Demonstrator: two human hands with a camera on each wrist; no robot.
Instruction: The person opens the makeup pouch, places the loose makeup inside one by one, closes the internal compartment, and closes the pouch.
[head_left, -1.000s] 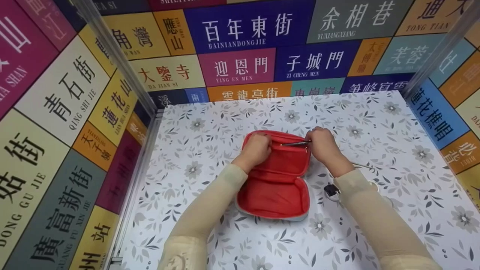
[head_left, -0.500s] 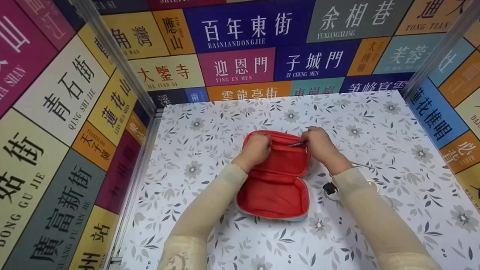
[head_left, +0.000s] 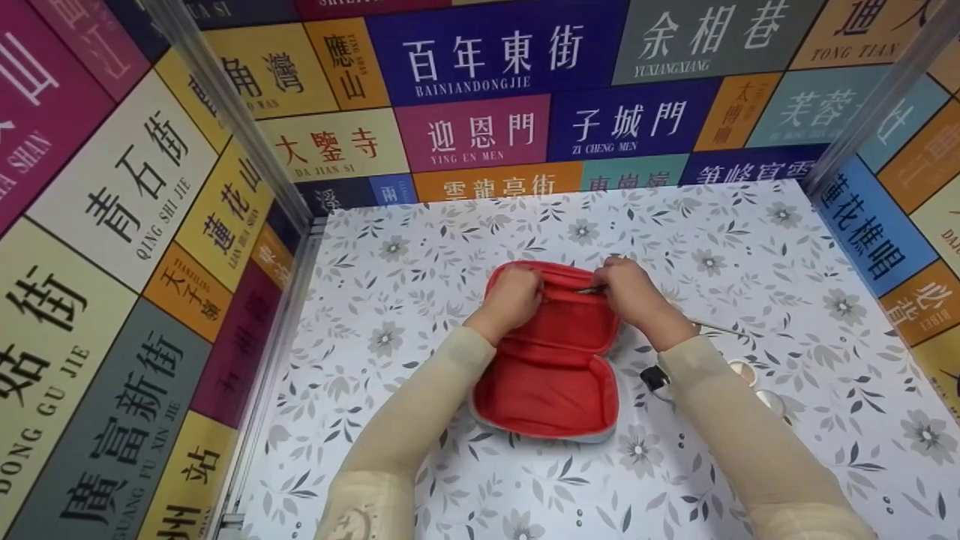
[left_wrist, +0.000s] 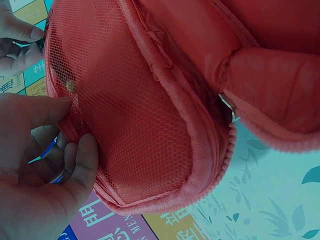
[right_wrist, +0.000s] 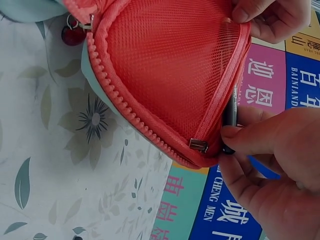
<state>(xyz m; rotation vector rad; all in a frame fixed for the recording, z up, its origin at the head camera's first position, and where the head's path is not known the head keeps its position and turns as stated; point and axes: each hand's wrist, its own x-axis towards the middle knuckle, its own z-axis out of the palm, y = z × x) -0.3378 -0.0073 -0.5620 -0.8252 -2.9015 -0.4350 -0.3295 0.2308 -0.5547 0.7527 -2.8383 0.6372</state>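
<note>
A red-lined zip pouch (head_left: 544, 390) lies unfolded on the table, pale outside. Its far half has a red mesh pocket (left_wrist: 135, 115) with a zip. My left hand (head_left: 514, 296) pinches that pocket's edge between thumb and fingers, at the pouch's far left. My right hand (head_left: 628, 289) is at the far right corner, pinching the end of a slim black pen-like stick (right_wrist: 230, 117). Most of the stick is inside the pocket; a tan tip (left_wrist: 70, 86) shows through the mesh near my left thumb. A metal zip pull (right_wrist: 198, 145) sits beside my right fingertips.
Right of the pouch, partly under my right forearm, lie a small black-topped item (head_left: 655, 377), round pale pieces (head_left: 742, 372) and a thin stick (head_left: 716, 325). A dark red bead charm (right_wrist: 73, 35) hangs at the pouch's hinge. Lettered panels (head_left: 480, 127) wall the table (head_left: 405, 277).
My right hand has moved left toward the pouch, sliding the black stick farther into the mesh pocket, so less of it shows. My left hand has stayed in place.
</note>
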